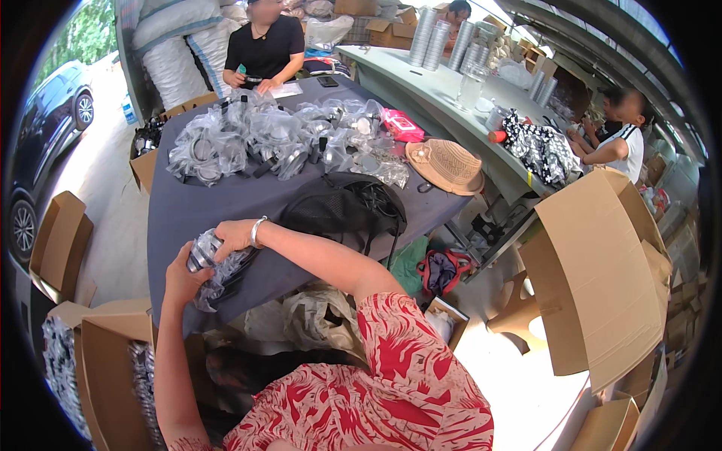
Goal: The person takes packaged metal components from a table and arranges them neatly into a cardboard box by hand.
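Near the left edge of the grey-topped table [226,207], my left hand [184,276] and my right hand [236,236] are closed around a plastic-wrapped round metal part [201,254]. It looks shiny and silvery, with clear plastic film hanging loose below it. My fingers cover part of it, so its exact kind does not show. Several similar round parts in clear plastic bags [278,135] lie heaped farther up the table. A black mesh bag [342,207] rests beside my right forearm.
A straw hat [445,165] and a pink packet [403,125] lie at the table's right. Open cardboard boxes [113,368] stand at lower left, one holding wrapped parts; another large box [594,278] stands right. Across the table a person in black [263,49] handles small items; others sit along a long bench [421,83].
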Demonstrator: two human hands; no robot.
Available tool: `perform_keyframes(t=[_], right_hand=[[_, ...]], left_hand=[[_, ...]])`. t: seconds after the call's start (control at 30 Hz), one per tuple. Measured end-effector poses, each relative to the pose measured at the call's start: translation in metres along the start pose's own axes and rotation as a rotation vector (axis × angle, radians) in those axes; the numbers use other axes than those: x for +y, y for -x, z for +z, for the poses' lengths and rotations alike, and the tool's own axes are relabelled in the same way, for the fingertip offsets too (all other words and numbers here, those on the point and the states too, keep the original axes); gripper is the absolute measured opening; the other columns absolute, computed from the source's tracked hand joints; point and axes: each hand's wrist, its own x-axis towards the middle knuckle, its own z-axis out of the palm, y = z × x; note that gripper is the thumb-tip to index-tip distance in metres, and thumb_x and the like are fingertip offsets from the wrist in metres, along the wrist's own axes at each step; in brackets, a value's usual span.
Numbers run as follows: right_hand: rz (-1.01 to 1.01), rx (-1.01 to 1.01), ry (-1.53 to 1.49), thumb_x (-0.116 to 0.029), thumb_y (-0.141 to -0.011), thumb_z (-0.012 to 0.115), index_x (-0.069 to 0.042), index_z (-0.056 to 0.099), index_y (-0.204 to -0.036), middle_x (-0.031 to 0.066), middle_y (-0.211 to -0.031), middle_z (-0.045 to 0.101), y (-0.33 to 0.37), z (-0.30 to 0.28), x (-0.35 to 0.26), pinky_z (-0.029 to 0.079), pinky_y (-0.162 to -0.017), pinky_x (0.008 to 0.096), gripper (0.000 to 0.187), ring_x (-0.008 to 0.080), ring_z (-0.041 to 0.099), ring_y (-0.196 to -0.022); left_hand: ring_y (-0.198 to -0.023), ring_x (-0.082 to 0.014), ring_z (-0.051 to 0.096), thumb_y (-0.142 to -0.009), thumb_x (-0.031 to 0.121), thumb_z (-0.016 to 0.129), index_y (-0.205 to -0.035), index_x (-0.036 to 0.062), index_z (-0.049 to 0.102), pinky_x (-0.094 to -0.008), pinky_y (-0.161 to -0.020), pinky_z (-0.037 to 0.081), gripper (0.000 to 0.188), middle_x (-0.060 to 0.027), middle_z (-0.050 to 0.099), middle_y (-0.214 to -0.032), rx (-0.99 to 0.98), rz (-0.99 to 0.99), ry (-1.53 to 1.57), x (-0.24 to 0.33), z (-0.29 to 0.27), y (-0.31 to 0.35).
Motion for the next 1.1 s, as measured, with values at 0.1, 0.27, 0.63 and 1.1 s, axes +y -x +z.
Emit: perform_keyframes(t=[0.1,0.27,0.63,1.1], right_hand=[[0.016,0.022,0.015,-0.023,-0.064,0.075,0.003,0.064,-0.089,0.0108,-0.081,0.065,0.008,-0.001,-0.009,0.046,-0.069,0.0321,0.038,0.0184,0.059,-0.074],[-0.018,0.032,0.071,-0.025,-0.062,0.074,0.002,0.063,-0.087,0.0079,-0.078,0.065,0.000,0.003,0.001,0.046,-0.066,0.0311,0.038,0.0144,0.058,-0.072],[0.025,0.064,0.097,-0.022,-0.062,0.073,0.002,0.062,-0.090,0.0094,-0.080,0.065,0.006,0.000,-0.007,0.045,-0.067,0.0312,0.039,0.0155,0.058,-0.073],[0.016,0.062,0.028,-0.024,-0.062,0.074,0.002,0.061,-0.091,0.0102,-0.081,0.065,0.000,0.008,-0.002,0.046,-0.069,0.0327,0.042,0.0169,0.058,-0.073]], left_hand=[[-0.099,-0.0305,0.060,-0.058,0.017,0.076,-0.125,0.0044,0.047,-0.0340,-0.084,0.046,0.074,-0.0197,0.061,-0.105,0.003,-0.006,-0.006,0.003,0.001,0.001],[-0.100,-0.0318,0.059,-0.057,0.019,0.075,-0.123,0.0039,0.048,-0.0351,-0.084,0.046,0.073,-0.0196,0.061,-0.104,0.030,0.038,-0.048,-0.005,0.003,0.002],[-0.099,-0.0311,0.060,-0.056,0.018,0.076,-0.122,0.0026,0.049,-0.0350,-0.084,0.046,0.073,-0.0193,0.062,-0.104,0.036,0.043,-0.016,-0.003,0.002,-0.002],[-0.100,-0.0322,0.059,-0.054,0.021,0.077,-0.123,0.0022,0.048,-0.0357,-0.085,0.046,0.077,-0.0202,0.061,-0.105,0.046,0.027,-0.053,-0.007,0.000,0.003]])
